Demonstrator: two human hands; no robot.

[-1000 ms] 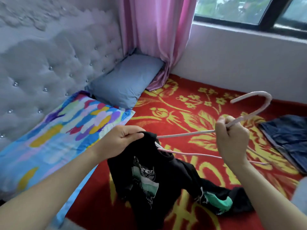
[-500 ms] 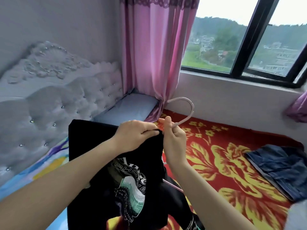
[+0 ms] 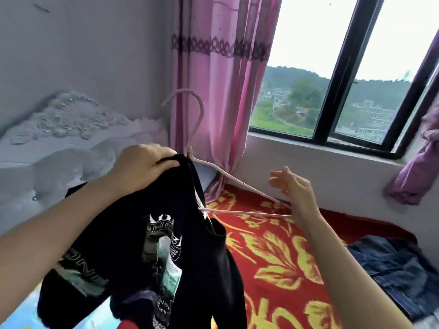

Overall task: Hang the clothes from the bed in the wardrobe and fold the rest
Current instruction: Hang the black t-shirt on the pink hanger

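Close up over the bed [image 3: 273, 252]: shirt [image 3: 166, 245] half on hanger [image 3: 202, 109], one side inside, other side bare. Left hand [image 3: 142, 167] gripping collar at hanger neck. Right hand [image 3: 292, 188] with fingers spread, holding nothing, beside bare end. Farther right, jeans [image 3: 392, 262] heaped, unfolded. Hanging unfinished; wardrobe not in view.

Left hand [image 3: 145, 166] sits centre-left and grips the shirt [image 3: 152, 245] at its top, where the hanger [image 3: 202, 108] neck comes out. The hanger's hook stands above that hand. One hanger arm sticks out of the shirt to the right, its tip just beside the right hand [image 3: 292, 188], whose fingers are loose. The shirt hangs below the left hand, in front of the bed [image 3: 273, 257]. Headboard [image 3: 59, 143] is left, behind. Curtain [image 3: 221, 79] is behind the hanger, window [image 3: 332, 79] to its right. Denim clothes [image 3: 399, 264] lie on the bed, far right.
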